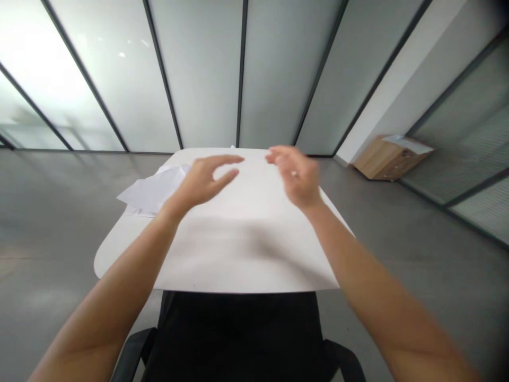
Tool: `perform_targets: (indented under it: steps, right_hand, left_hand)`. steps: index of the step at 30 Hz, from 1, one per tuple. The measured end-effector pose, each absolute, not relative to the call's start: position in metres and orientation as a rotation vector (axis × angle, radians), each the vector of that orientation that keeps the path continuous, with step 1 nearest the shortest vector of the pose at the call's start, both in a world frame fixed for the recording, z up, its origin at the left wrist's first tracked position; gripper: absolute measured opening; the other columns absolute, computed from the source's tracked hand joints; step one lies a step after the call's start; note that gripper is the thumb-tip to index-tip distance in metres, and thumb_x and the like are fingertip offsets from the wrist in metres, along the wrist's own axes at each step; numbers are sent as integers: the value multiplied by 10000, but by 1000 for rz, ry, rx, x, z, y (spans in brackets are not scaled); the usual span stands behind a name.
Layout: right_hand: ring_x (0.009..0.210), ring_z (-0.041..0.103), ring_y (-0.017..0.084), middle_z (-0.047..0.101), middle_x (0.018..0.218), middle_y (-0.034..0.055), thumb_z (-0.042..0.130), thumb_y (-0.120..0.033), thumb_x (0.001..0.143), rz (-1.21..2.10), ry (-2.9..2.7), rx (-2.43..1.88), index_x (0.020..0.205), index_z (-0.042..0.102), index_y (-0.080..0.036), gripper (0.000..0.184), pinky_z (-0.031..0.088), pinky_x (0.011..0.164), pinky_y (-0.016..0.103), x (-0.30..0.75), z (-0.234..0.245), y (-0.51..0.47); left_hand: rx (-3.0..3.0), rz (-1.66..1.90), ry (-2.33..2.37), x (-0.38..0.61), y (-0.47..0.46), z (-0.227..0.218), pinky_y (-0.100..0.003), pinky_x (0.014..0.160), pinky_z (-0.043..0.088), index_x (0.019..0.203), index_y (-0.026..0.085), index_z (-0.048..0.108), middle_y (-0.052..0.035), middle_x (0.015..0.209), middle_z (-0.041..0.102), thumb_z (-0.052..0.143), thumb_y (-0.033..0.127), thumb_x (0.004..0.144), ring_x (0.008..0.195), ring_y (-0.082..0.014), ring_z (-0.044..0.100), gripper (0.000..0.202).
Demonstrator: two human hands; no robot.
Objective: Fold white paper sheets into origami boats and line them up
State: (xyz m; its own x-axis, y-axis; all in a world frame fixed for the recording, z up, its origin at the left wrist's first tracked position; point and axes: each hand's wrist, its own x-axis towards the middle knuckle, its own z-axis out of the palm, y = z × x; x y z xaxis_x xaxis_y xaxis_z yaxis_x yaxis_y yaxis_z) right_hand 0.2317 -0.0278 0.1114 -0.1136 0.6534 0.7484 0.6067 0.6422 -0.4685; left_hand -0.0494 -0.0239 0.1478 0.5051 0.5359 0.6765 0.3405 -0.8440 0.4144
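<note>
My left hand (207,178) is raised above the white table (238,254), its thumb and fingers apart and pointing right. It holds nothing, and its wrist is close to some white paper sheets (153,188) on the table's left side. Opposite it, my right hand (296,175) hovers over the table's right part, its fingers loosely bent toward the left and slightly blurred. I see nothing held in it; a small pale spot shows near its middle, too small to make out. A gap separates the two hands.
Before me is a black chair (238,334) with armrests, close to the table's near edge. A wooden cabinet (387,159) with something pale on top stands at the right, by a white pillar (397,79). Frosted glass panels (199,69) rise behind the table.
</note>
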Motion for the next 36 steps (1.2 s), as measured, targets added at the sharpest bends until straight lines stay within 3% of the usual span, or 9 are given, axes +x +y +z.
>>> perform_targets:
  steps: [2, 5, 9, 23, 27, 29, 32, 34, 36]
  right_hand:
    - [1474, 565, 342, 632, 1551, 154, 407, -648, 1095, 91, -2091, -1195, 1513, 621, -198, 651, 424, 1262, 542, 227, 79, -13]
    - [1667, 235, 359, 291, 1771, 204, 322, -646, 1094, 132, -2422, -1539, 1681, 386, -95, 808, 197, 1361, 570, 223, 25, 4]
    - [1678, 166, 394, 208, 1790, 217, 325, -760, 1043, 150, -2565, -1654, 1710, 315, -88, 947, 133, 1359, 608, 224, -9, 11]
    - [1676, 178, 398, 225, 1785, 227, 342, -814, 1016, 128, -2568, -1643, 1706, 330, -91, 1000, 135, 1355, 613, 227, -14, 16]
    - [1675, 190, 388, 256, 1781, 215, 381, -777, 1034, 164, -2521, -1621, 1686, 386, -111, 932, 152, 1357, 607, 228, -14, 16]
    - [1669, 227, 363, 320, 1766, 195, 440, -679, 1058, 161, -2425, -1585, 1648, 465, -128, 807, 207, 1358, 573, 230, -14, 17]
    - [1605, 387, 322, 477, 1692, 146, 517, -366, 1034, 122, -2166, -1525, 1539, 620, -173, 551, 317, 1340, 531, 235, -13, 20]
    - [1465, 566, 321, 562, 1620, 135, 509, -192, 938, 139, -1951, -1491, 1409, 730, -193, 520, 434, 1277, 539, 239, -14, 22]
    - [1252, 713, 308, 617, 1549, 150, 505, -122, 842, 196, -1751, -1452, 1251, 803, -184, 509, 574, 1142, 525, 244, -17, 25]
  left_hand:
    - [2775, 730, 791, -47, 6, 98, -502, 1305, 379, 1538, 221, 599, -110, 1600, 599, 550, 720, 1023, 1510, -320, 538, 719]
    - [2841, 248, 965, -54, 37, 29, -511, 1364, 196, 1704, 155, 355, -166, 1764, 322, 472, 764, 1024, 1654, -330, 289, 921]
    - [2845, 102, 1090, -63, 45, -9, -506, 1358, 134, 1732, 93, 247, -220, 1787, 198, 333, 828, 1021, 1682, -339, 191, 1026]
    - [2823, 127, 1129, -62, 49, -14, -467, 1353, 129, 1737, 148, 269, -181, 1790, 237, 357, 890, 970, 1675, -333, 227, 1070]
    - [2840, 208, 1116, -59, 49, -10, -474, 1343, 202, 1698, 127, 368, -186, 1764, 321, 394, 850, 990, 1648, -336, 302, 1013]
    - [2855, 304, 1121, -59, 52, -3, -446, 1315, 287, 1635, 137, 487, -171, 1699, 458, 390, 766, 1040, 1587, -314, 420, 871]
    - [2812, 547, 1310, -67, 57, 13, -470, 1227, 415, 1513, 193, 639, -131, 1503, 678, 427, 611, 1082, 1404, -312, 608, 637]
    - [2733, 707, 1516, -81, 61, 22, -526, 1160, 466, 1412, 225, 723, -121, 1385, 750, 463, 487, 1083, 1315, -337, 654, 494]
    - [2647, 783, 1747, -100, 63, 27, -549, 1112, 495, 1367, 244, 753, -122, 1334, 771, 485, 382, 1067, 1246, -349, 676, 426]
